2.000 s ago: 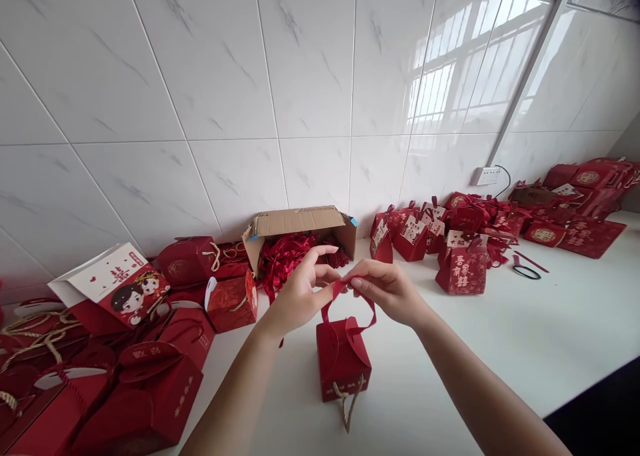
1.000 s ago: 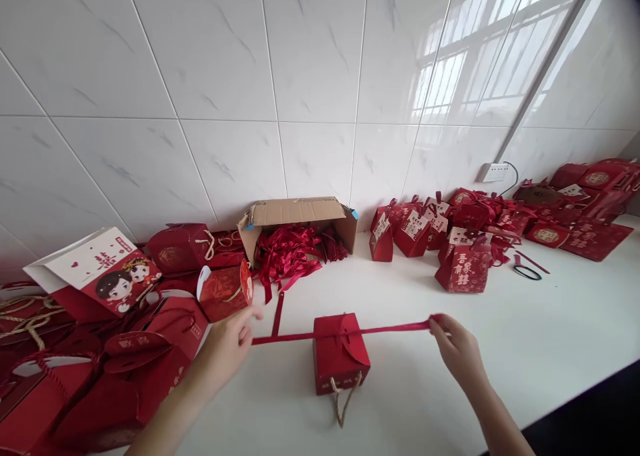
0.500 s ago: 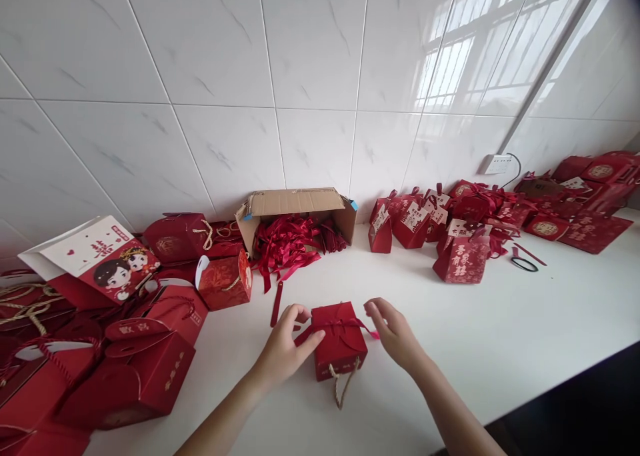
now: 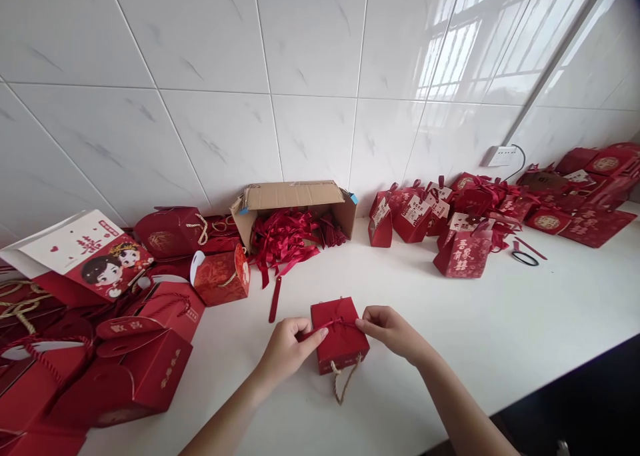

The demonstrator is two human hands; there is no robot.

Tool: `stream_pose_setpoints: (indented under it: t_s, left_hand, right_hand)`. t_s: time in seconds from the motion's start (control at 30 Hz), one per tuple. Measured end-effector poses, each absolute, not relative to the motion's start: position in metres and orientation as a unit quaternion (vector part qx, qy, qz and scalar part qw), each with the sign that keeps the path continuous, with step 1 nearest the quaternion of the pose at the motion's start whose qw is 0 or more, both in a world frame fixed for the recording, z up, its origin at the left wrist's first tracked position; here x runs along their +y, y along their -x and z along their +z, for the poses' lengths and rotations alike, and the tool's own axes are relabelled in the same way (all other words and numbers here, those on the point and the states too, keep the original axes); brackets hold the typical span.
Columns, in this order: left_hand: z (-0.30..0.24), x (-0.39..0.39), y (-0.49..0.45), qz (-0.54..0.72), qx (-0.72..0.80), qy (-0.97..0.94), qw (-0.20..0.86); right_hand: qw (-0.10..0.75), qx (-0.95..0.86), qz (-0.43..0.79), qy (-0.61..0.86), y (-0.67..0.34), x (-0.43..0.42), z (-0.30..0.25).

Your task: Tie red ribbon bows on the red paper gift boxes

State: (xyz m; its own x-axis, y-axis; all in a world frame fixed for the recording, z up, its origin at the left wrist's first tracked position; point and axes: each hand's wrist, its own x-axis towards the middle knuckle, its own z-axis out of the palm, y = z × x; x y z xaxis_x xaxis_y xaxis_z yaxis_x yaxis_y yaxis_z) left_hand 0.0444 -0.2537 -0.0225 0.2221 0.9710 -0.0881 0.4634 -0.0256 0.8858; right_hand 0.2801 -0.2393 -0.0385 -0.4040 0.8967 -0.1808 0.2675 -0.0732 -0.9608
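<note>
At table (image 4: 500, 323) centre, pinching ribbon (image 4: 336, 324) atop red box (image 4: 345, 351) with fingers (image 4: 315, 337) of left hand (image 4: 287, 351) and right hand (image 4: 393, 331), risking tipping by uneven tugging

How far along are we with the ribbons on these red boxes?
Done: a cluster of ribboned, tagged boxes stands at the right by the wall. In hand: the left hand and right hand each pinch the ribbon across the top of the small box in front. Left: the boxes on the left show no ribbon, and loose ribbons fill the carton.
</note>
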Motion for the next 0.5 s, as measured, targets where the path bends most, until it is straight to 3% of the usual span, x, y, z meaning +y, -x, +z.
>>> stream_pose_setpoints:
  t_s: [0.23, 0.5]
  left_hand:
    - [-0.024, -0.253, -0.043, 0.291, 0.552, -0.665, 0.410]
    - [-0.017, -0.254, -0.039, 0.243, 0.555, -0.680, 0.413]
  right_hand:
    - [0.283, -0.609, 0.569, 0.475, -0.287, -0.236, -0.031]
    - [0.189, -0.596, 0.597, 0.504, -0.309, -0.243, -0.017]
